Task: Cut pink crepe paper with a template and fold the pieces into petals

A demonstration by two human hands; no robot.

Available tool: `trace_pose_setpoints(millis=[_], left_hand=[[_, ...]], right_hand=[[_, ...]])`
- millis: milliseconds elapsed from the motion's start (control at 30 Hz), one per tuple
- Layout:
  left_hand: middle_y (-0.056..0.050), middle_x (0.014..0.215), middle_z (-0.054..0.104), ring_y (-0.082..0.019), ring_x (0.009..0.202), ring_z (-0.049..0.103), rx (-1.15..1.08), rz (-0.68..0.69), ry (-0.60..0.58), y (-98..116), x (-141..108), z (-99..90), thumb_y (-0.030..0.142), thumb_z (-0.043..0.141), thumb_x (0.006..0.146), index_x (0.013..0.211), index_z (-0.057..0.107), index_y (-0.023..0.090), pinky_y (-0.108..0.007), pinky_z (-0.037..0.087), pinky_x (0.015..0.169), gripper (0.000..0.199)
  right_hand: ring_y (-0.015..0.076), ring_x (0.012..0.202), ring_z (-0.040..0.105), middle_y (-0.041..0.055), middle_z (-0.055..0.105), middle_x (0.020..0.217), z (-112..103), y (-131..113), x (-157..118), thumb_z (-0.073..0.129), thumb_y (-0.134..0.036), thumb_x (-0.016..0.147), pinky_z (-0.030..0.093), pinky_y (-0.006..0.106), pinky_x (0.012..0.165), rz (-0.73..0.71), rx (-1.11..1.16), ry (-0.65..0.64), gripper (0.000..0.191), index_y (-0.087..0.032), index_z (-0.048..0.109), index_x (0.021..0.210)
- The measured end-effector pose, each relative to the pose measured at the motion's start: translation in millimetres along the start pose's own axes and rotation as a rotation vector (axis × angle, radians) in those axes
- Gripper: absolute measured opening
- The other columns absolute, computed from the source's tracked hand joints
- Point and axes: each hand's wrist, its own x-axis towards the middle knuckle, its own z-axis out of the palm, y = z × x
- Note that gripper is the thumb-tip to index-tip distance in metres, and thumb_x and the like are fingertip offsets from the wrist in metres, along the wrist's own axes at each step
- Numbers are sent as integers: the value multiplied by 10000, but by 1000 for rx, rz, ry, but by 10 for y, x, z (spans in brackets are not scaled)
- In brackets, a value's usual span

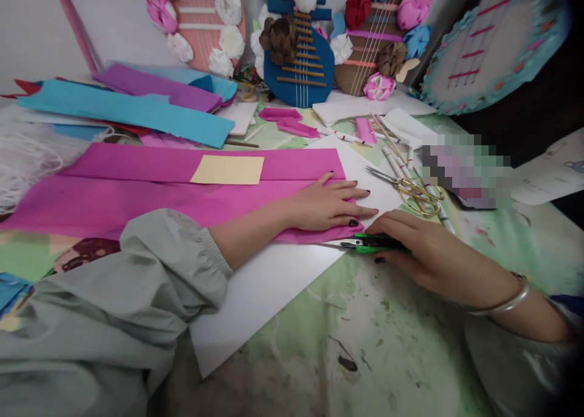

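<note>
Behind the green-and-cream patterned tabletop [365, 356], a pale grey-white wall [114, 16] rises, dull under soft, diffuse light. To the tabletop's far right stands a black surface [506, 110], with another dark patch beside the tabletop's right edge, too dim to identify.

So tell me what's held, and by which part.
The right hand holds green-handled scissors by the handles; the left hand rests on pink paper.

Matt, creased pink paper [164, 204]; glossy metal scissors [417, 193] (gold-toned handles); smooth white paper [255, 289].
</note>
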Motion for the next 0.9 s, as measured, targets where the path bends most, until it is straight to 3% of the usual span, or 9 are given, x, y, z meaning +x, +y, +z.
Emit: trace_pose_setpoints(millis=[233, 567, 900], left_hand=[[-23, 1545, 233, -259, 1431, 156, 13, -10, -3, 0, 1, 5, 401, 303, 983, 1416, 349, 356, -583, 44, 1115, 438], [-28, 1548, 224, -270, 1429, 158, 36, -1, -1, 6, -3, 8, 401, 291, 987, 1417, 339, 373, -589, 54, 1107, 434], [-37, 1546, 228, -269, 1430, 156, 41, 1, -5, 4, -3, 11, 396, 296, 986, 1419, 338, 369, -597, 55, 1105, 435]], right_hand=[[281, 1060, 542, 145, 571, 1142, 37, -74, 23, 460, -114, 839, 475, 418, 833, -25, -34, 29, 308, -181, 529, 1131], [245, 927, 564, 113, 569, 1051, -74, -56, -34, 466, -163, 858, 475, 383, 768, 47, 41, -88, 154, -187, 539, 992], [245, 891, 567, 100, 595, 998, -24, -123, -5, 475, -190, 851, 457, 379, 738, 101, 87, -124, 174, -187, 544, 1010]])
